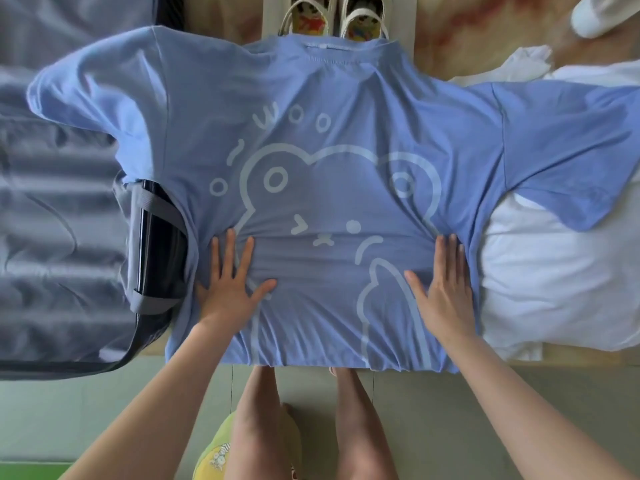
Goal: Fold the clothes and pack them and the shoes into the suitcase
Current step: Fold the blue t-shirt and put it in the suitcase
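One blue T-shirt (346, 168) is spread flat across the middle of the table (571, 356), collar at the far edge and hem at the near edge, with a pale cartoon outline printed on it. One open suitcase (59, 209) is seen on the left, its grey lining blurred and its far and left parts cut off by the frame; the shirt's left sleeve is draped over its rim. One white garment (547, 278) is lying at the right, partly covered by the shirt's right sleeve and cut off at the frame edge. Two shoes (334, 19) are placed side by side just beyond the collar, only their heel ends being shown. Two hands are laid palm-down on the lower part of the shirt: the left hand (228, 282) with fingers spread, the right hand (443, 285) with fingers together, both flat and unclenched, with nothing grasped. The cloth is bunched into creases at the fingertips.
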